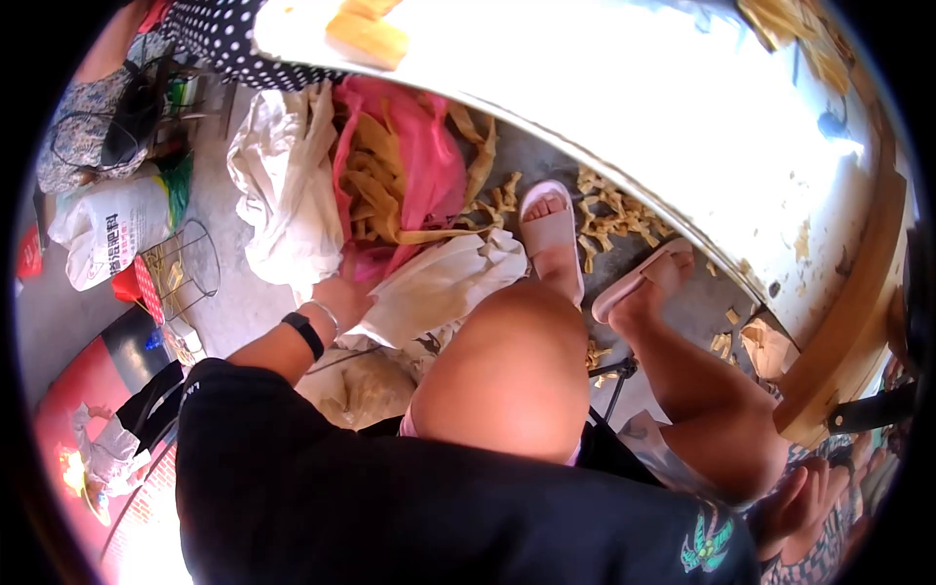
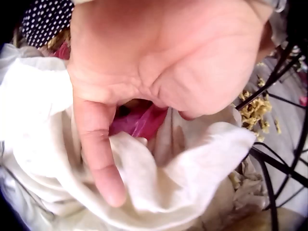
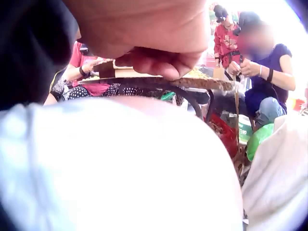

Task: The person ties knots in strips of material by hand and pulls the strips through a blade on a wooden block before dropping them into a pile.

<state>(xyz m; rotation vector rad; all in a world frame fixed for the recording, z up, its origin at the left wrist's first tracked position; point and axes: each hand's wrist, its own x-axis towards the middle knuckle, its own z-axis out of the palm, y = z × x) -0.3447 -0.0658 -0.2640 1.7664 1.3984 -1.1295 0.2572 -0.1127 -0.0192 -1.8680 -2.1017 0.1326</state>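
Observation:
My left hand (image 1: 339,300), with a black band and a bracelet at the wrist, is at the mouth of a white cloth-like bag (image 1: 439,283). In the left wrist view, the hand (image 2: 163,53) lays one digit over the white fabric (image 2: 192,178); its other fingers are partly hidden behind the folds. Pink plastic (image 2: 139,125) shows under the palm. Just beyond it stands a pink bag (image 1: 429,156) with long yellowish-brown strips (image 1: 375,161) inside. My right hand (image 3: 149,29) hangs above a leg, fingers loosely curled, nothing visible in them.
A white tabletop (image 1: 604,88) curves across ahead, with a yellow block (image 1: 366,39) on it. Knotted yellowish pieces (image 1: 619,210) litter the floor around the sandals (image 1: 548,229). At left are a wire frame (image 1: 190,271) and a printed sack (image 1: 117,229). Another person (image 3: 272,72) sits across the table.

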